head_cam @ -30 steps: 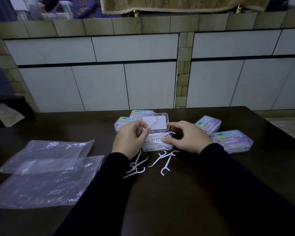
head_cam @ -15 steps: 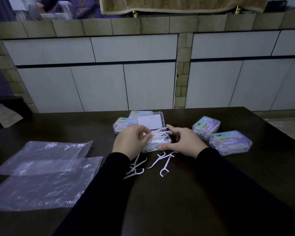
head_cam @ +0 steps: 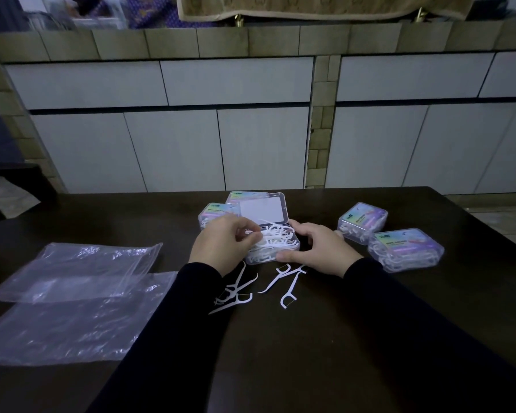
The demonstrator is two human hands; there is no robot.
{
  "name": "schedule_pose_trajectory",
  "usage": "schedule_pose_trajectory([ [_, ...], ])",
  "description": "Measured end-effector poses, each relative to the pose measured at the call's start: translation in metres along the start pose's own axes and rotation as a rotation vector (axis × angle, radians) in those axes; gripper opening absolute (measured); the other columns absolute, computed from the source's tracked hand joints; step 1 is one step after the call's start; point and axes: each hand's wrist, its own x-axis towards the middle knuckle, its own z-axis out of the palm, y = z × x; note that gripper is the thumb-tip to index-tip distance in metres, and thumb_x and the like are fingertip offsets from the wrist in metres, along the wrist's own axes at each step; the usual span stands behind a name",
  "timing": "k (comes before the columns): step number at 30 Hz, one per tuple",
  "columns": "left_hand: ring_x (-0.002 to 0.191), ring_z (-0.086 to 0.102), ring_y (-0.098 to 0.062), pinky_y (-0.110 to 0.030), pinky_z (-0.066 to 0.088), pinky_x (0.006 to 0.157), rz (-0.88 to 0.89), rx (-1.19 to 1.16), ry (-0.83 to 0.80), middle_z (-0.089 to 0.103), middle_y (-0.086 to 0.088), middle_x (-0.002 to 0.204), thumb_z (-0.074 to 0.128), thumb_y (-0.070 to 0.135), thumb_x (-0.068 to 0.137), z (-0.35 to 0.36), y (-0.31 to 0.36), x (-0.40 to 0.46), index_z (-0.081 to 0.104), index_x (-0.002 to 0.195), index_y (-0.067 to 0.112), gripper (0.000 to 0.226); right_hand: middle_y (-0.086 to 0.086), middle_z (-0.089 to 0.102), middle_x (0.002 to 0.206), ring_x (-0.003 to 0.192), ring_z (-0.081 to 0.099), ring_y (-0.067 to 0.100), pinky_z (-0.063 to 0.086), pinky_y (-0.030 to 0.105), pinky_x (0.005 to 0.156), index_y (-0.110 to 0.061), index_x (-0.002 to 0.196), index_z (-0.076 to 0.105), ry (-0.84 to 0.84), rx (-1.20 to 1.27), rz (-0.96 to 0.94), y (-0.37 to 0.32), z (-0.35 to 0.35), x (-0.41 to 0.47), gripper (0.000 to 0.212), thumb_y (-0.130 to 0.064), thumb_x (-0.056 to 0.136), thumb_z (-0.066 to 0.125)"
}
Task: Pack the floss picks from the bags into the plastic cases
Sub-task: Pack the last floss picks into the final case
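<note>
Filling the open clear plastic case [head_cam: 273, 248], heaped with white floss picks [head_cam: 276, 238]: lay picks flat and parallel so the raised lid [head_cam: 264, 210] can close. Left hand [head_cam: 221, 245], fingers curled, pinches picks at the case's left edge; right hand [head_cam: 316, 251] grips its right side, thumb on the front wall. Loose white picks [head_cam: 236, 293] lie just before it on the dark table [head_cam: 340, 338].

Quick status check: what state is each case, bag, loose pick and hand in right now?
Open case: lid up, heaped with picks.
Four other cases: lids closed, filled.
Two bags: flat, look empty.
Loose picks: on the table, unpacked.
Left hand: fingers curled on picks in the open case.
Right hand: gripping the open case.
</note>
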Motion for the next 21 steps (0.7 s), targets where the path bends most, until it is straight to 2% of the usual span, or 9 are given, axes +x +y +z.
schedule_pose_trajectory([
  [3, 0.086, 0.057, -0.004, -0.027, 0.049, 0.08, -0.024, -0.023, 0.021, 0.061, 0.01, 0.091, 0.069, 0.038, 0.085, -0.009, 0.0, -0.002, 0.07, 0.099, 0.031, 0.016, -0.008, 0.039, 0.15, 0.133, 0.038, 0.017, 0.03, 0.049, 0.111, -0.031, 0.149, 0.031, -0.003, -0.004, -0.013, 0.0, -0.001, 0.0, 0.118, -0.089, 0.048, 0.053],
  [8, 0.087, 0.063, -0.005, -0.032, 0.053, 0.086, -0.13, -0.055, -0.065, 0.069, 0.011, 0.088, 0.076, 0.039, 0.078, -0.017, -0.009, -0.003, 0.072, 0.095, 0.027, 0.021, -0.009, 0.039, 0.149, 0.13, 0.04, 0.017, 0.029, 0.048, 0.111, -0.031, 0.15, 0.03, -0.006, -0.028, -0.022, 0.0, -0.001, 0.0, 0.101, -0.076, 0.066, 0.063],
  [14, 0.085, 0.062, 0.0, -0.025, 0.051, 0.084, -0.131, -0.068, -0.021, 0.072, 0.01, 0.092, 0.073, 0.033, 0.082, -0.008, -0.002, -0.003, 0.076, 0.093, 0.027, 0.012, -0.006, 0.034, 0.152, 0.135, 0.035, 0.016, 0.019, 0.044, 0.113, -0.025, 0.152, 0.025, -0.003, -0.127, -0.035, -0.009, -0.003, -0.005, 0.091, -0.067, 0.079, 0.06],
  [18, 0.091, 0.06, -0.004, -0.023, 0.046, 0.087, -0.143, -0.082, 0.056, 0.069, 0.012, 0.102, 0.066, 0.03, 0.089, -0.01, -0.005, -0.002, 0.074, 0.1, 0.027, 0.014, -0.006, 0.032, 0.153, 0.136, 0.033, 0.016, 0.017, 0.043, 0.112, -0.025, 0.151, 0.026, -0.009, -0.143, -0.04, -0.014, -0.005, -0.009, 0.088, -0.066, 0.081, 0.058],
  [21, 0.107, 0.056, -0.006, -0.028, 0.044, 0.096, -0.079, -0.118, 0.044, 0.06, 0.015, 0.115, 0.056, 0.026, 0.095, -0.007, -0.001, -0.003, 0.066, 0.114, 0.031, 0.022, -0.006, 0.033, 0.152, 0.135, 0.033, 0.015, 0.015, 0.041, 0.111, -0.025, 0.151, 0.027, -0.005, -0.145, -0.041, -0.016, -0.006, -0.011, 0.087, -0.066, 0.081, 0.058],
])
